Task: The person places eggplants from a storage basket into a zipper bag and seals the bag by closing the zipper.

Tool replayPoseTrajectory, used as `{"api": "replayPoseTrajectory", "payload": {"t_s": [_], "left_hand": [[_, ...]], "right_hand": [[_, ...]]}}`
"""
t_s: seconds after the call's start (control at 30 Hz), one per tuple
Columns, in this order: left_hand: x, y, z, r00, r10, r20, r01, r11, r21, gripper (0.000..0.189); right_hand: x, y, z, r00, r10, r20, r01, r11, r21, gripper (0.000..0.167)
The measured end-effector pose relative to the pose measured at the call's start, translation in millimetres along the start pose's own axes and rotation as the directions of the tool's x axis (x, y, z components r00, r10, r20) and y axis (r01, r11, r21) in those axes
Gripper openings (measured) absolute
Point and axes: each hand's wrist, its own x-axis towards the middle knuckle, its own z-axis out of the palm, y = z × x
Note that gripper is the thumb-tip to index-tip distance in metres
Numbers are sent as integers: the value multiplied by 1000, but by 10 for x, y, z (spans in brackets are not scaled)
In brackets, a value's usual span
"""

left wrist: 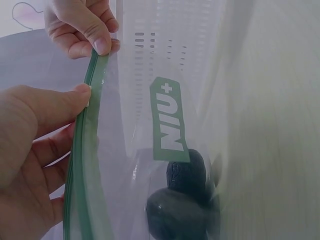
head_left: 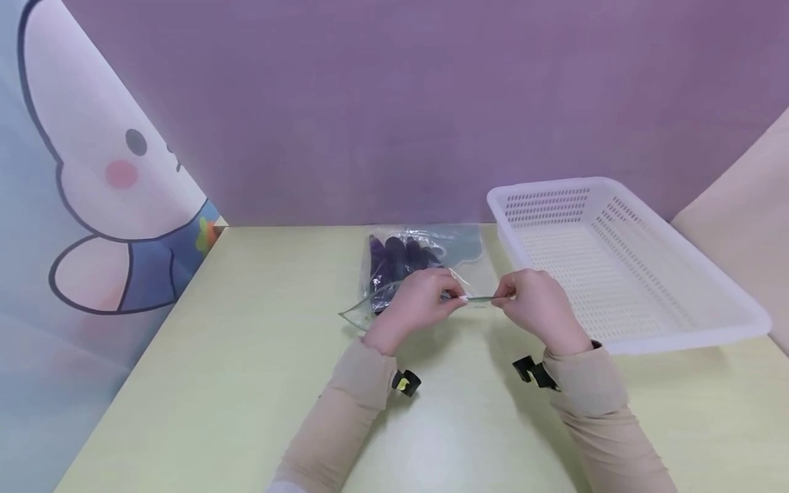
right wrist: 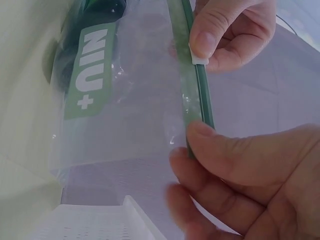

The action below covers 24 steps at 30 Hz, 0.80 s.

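Note:
A clear zip bag (head_left: 487, 267) with a green zip strip (right wrist: 204, 92) and a green NIU+ label (right wrist: 91, 72) stands partly raised off the table. Inside it are several dark purple, elongated things (head_left: 394, 257) that look like eggplants. My left hand (head_left: 419, 301) pinches the white slider (right wrist: 198, 59) on the strip between thumb and finger. At the strip's other end, my right hand (head_left: 539, 305) pinches the bag's corner with thumb and forefinger. A short stretch of strip runs taut between the hands, as the right wrist view shows.
A white plastic basket (head_left: 718, 294) with slotted walls stands to the right of the bag. Behind the pale yellow table (head_left: 246, 356) rises a purple backdrop (head_left: 345, 116), and a cartoon-printed sheet (head_left: 92, 370) hangs on the left.

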Motion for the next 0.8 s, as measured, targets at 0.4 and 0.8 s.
{"api": "replayPoseTrajectory", "payload": {"t_s": [0.4, 0.8], "left_hand": [[-42, -42, -7, 1000, 9, -29, -9, 1000, -22, 10], [-94, -70, -6, 999, 11, -32, -11, 1000, 9, 12]], "right_hand": [[8, -19, -15, 1000, -9, 1, 9, 1000, 5, 12], [-1, -12, -12, 1000, -5, 10, 5, 1000, 6, 11]]}}
